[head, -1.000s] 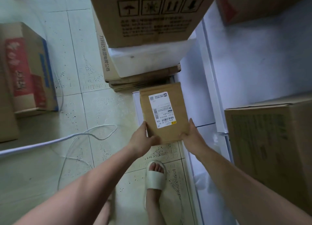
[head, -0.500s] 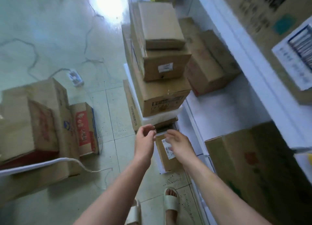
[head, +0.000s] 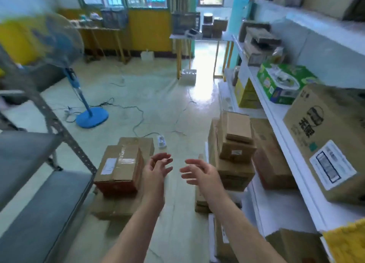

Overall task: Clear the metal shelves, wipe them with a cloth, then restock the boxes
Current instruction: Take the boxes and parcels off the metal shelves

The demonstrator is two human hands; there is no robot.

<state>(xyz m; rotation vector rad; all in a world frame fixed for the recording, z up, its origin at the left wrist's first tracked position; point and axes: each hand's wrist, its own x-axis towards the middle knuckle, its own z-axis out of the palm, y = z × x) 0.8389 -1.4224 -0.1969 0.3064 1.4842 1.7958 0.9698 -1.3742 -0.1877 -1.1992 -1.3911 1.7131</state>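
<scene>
My left hand (head: 157,169) and my right hand (head: 199,172) hang in front of me, palms facing each other, fingers loosely spread, holding nothing. A stack of brown cardboard boxes (head: 235,150) stands on the floor to the right of my right hand, against the white shelf unit (head: 280,136). Another taped brown box (head: 120,167) sits on flattened cartons to the left of my left hand. A grey metal shelf (head: 33,199) fills the lower left. A large printed carton (head: 333,142) and a green box (head: 284,83) sit on the white shelf.
A blue standing fan (head: 79,85) stands on the floor at left, with cables and a white power strip (head: 162,141) trailing across the tiles. Tables with crates line the far wall. A yellow item (head: 347,241) is at the bottom right.
My hands let go of the flat labelled box they held down by the floor stack and rose empty. My view swung up from the floor to the room.
</scene>
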